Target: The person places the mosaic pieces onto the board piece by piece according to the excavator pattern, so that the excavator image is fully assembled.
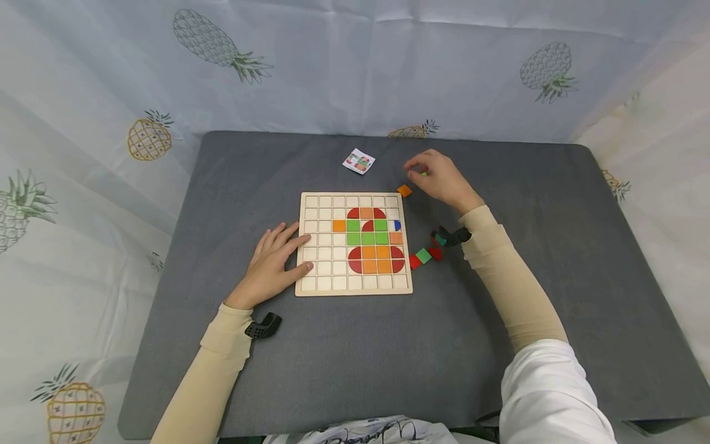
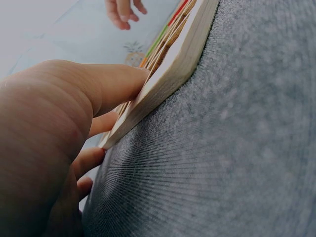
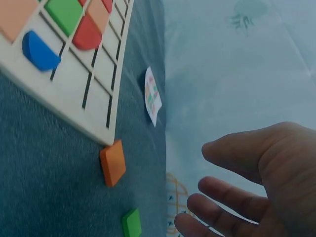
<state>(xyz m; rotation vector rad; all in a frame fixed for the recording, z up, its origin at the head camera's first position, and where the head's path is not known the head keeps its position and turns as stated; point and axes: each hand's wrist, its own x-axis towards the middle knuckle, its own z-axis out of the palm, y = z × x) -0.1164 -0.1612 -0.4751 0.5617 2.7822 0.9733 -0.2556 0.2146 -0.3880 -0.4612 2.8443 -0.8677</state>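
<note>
A wooden grid board [image 1: 355, 293] lies on the table, with red, green, orange and blue pieces in its right-hand cells. Resting on its left edge, my left hand [image 1: 272, 265] has its fingers spread and the thumb [image 2: 116, 86] on the rim. My right hand [image 1: 442, 180] hovers beyond the board's far right corner, thumb and fingers apart, with nothing visible between them. Nearest to it are an orange tile [image 3: 113, 164] touching that corner and a green tile [image 3: 132, 224], partly hidden by the hand in the head view. A blue half-round piece [image 3: 39, 52] sits tilted in its cell.
A small printed pattern card [image 1: 359, 161] lies behind the board. To the right are loose red and green pieces, among them a green tile [image 1: 424, 256], near the right wrist camera [image 1: 452, 237]. A pineapple-print curtain [image 1: 355, 68] hangs behind the grey table [image 1: 355, 364].
</note>
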